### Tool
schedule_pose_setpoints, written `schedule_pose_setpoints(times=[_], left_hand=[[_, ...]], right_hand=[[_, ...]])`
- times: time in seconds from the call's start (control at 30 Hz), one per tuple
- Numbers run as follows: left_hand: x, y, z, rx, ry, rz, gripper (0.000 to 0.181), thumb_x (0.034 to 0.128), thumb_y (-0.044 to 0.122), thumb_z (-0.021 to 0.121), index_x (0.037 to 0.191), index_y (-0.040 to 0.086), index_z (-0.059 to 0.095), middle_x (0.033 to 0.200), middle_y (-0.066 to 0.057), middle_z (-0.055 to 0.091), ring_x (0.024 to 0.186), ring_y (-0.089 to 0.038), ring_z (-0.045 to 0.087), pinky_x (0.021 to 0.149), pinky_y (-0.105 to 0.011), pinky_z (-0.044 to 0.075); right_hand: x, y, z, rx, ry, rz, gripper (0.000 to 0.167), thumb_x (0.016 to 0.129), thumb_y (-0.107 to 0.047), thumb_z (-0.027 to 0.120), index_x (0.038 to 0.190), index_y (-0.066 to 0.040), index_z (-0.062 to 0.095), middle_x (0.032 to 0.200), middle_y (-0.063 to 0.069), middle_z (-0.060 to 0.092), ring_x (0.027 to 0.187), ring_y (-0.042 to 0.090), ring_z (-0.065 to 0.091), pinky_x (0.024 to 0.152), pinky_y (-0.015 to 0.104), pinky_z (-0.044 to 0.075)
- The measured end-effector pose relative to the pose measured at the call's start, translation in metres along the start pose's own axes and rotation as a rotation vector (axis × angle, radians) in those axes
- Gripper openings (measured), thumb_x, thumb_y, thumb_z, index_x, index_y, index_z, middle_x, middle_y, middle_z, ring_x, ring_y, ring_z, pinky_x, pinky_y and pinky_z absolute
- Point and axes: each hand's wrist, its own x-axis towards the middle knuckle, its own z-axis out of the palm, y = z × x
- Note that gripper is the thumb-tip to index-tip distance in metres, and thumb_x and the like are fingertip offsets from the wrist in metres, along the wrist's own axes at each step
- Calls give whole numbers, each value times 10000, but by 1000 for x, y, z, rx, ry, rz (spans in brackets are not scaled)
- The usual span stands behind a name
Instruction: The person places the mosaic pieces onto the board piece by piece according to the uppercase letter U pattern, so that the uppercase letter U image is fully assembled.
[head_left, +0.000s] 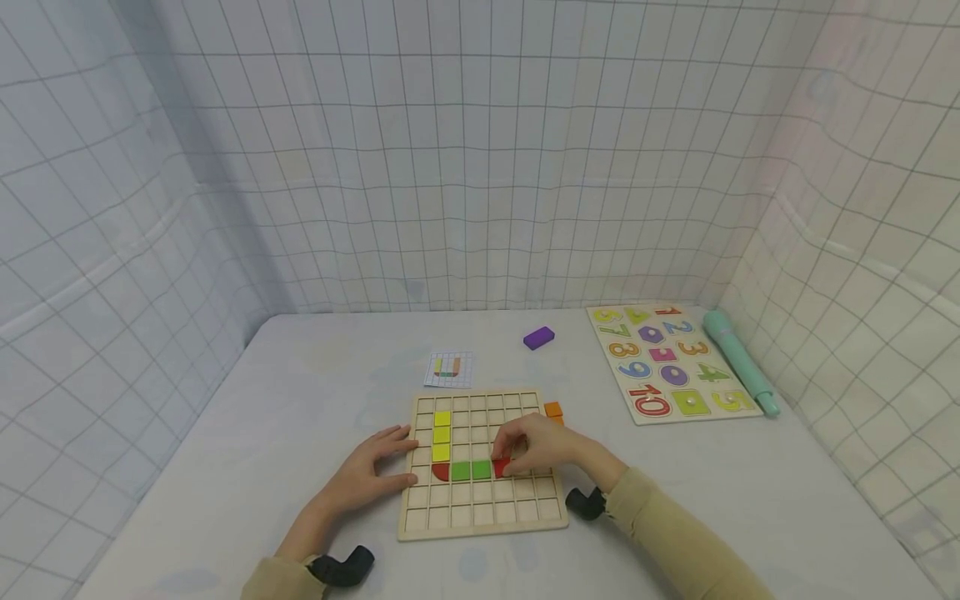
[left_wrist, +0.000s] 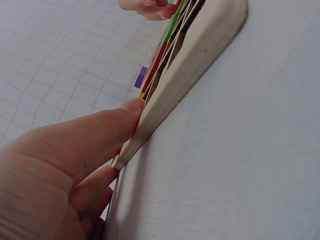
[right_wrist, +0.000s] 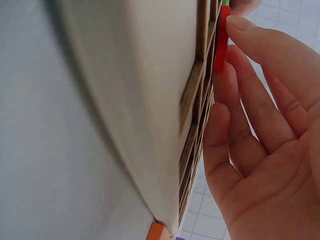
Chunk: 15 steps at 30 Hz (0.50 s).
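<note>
A wooden grid board (head_left: 480,521) lies in the middle of the table. My left hand (head_left: 367,471) touches its left edge, the fingers fairly straight and the thumb along the rim. Between thumb and fingertips my right hand (head_left: 543,442) pinches a red tile (right_wrist: 222,37), which sits at the grid beside two green tiles (head_left: 471,471). Whether it lies fully in its square is hidden. Left of the green tiles is a red tile with a rounded corner (head_left: 441,472), and above that a column of yellow tiles (head_left: 442,435).
Behind the board lies a small pattern card (head_left: 448,369), with a purple block (head_left: 538,337) farther back. Orange blocks (head_left: 553,409) stand by the board's right edge. A number puzzle board (head_left: 693,364) and a teal stick-shaped thing (head_left: 738,362) lie at the right.
</note>
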Motion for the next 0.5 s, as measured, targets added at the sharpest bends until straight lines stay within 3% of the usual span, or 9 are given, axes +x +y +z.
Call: schedule_pose_setpoints(times=[0.5], left_hand=[[1,-1,0,9,7,16,530,776,381,753,1228,133,634,1431,-103,431,1351,-369,287,1052,-606,231]], right_hand=[[-1,-3,0,11,3,12,171,788,-58,749,907,-157,676,860,-76,659,794,85,604,722,228,514]])
